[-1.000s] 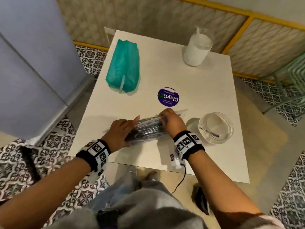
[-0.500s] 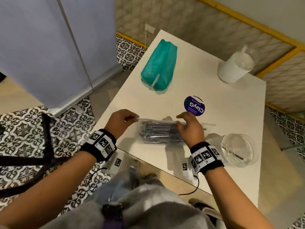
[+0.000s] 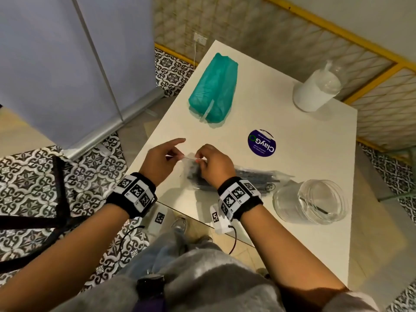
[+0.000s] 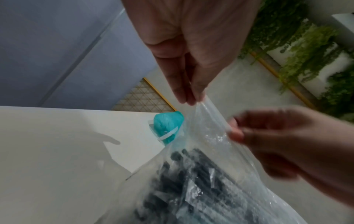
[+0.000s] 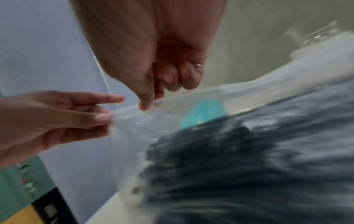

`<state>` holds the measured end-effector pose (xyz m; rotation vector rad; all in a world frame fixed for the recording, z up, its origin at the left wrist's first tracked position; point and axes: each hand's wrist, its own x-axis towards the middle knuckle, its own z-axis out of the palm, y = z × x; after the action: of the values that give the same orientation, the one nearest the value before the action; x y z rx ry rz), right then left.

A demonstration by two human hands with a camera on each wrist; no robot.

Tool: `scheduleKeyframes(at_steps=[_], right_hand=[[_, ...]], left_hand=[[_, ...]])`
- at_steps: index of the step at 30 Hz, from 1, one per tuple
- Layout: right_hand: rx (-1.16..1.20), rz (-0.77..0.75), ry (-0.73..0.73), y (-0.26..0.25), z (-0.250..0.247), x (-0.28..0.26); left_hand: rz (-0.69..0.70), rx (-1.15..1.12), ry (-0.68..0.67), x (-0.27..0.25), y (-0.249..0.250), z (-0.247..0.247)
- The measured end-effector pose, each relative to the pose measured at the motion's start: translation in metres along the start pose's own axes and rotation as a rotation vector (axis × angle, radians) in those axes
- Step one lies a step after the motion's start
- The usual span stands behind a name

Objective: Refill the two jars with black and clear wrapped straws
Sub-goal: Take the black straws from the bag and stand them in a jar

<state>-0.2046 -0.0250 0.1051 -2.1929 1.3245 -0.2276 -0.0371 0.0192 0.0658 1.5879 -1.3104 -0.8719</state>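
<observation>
clear bag [image 3: 247, 176] mouth pinched by both hands: left hand [image 3: 161, 161], right hand [image 3: 213, 165].

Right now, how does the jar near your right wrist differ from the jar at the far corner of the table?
The near jar looks almost empty, clear glass with one thin dark item inside; the far jar looks white, packed nearly full. The near jar sits by the table's front edge beside the bag of black straws; the far jar stands at the back corner, away from both hands. Both are glass, open-topped and untouched.

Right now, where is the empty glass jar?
Head view: the empty glass jar lies on its side at the table's near right, just beyond the bag of black straws.
</observation>
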Motion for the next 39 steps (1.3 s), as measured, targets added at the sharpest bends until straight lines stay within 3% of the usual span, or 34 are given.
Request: scheduleKeyframes(at_steps=[4, 10, 13, 18, 21, 23, 26, 29, 34, 37, 39], right_hand=[[-0.093, 0.095, 0.064, 0.053, -0.026, -0.02], [-0.142, 0.377, 0.2, 0.123, -0.064, -0.051], [-0.093, 0.462, 0.231, 0.134, -0.068, -0.058], [0.081, 0.539, 0.301, 0.132, -0.061, -0.06], [0.158, 0.557, 0.325, 0.123, -0.053, -0.057], [0.205, 0.576, 0.353, 0.121, -0.05, -0.056], [0.255, 0.593, 0.367, 0.125, -0.05, -0.057], [0.321, 0.59, 0.37, 0.13, -0.054, -0.062], [0.258, 0.647, 0.402, 0.137, -0.06, -0.061], [0.075, 0.642, 0.37, 0.13, -0.065, -0.058], [-0.112, 0.518, 0.359, 0.112, -0.066, -0.056]], left_hand=[[0.023, 0.05, 0.073, 0.009, -0.008, -0.017], [0.12, 0.18, 0.022, 0.01, -0.019, -0.028], [0.192, 0.293, -0.051, 0.012, -0.023, -0.027], [0.286, 0.462, -0.306, 0.01, -0.014, -0.021], [0.211, 0.497, -0.433, 0.005, -0.005, -0.016], [0.112, 0.637, -0.512, 0.005, -0.001, -0.009], [-0.011, 0.791, -0.446, 0.009, 0.003, 0.004], [-0.056, 0.682, -0.314, 0.011, 0.011, 0.016], [-0.025, 0.552, -0.307, 0.003, 0.019, 0.023], [-0.028, 0.476, -0.359, -0.003, 0.02, 0.029], [-0.074, 0.426, -0.403, -0.005, 0.02, 0.033]])
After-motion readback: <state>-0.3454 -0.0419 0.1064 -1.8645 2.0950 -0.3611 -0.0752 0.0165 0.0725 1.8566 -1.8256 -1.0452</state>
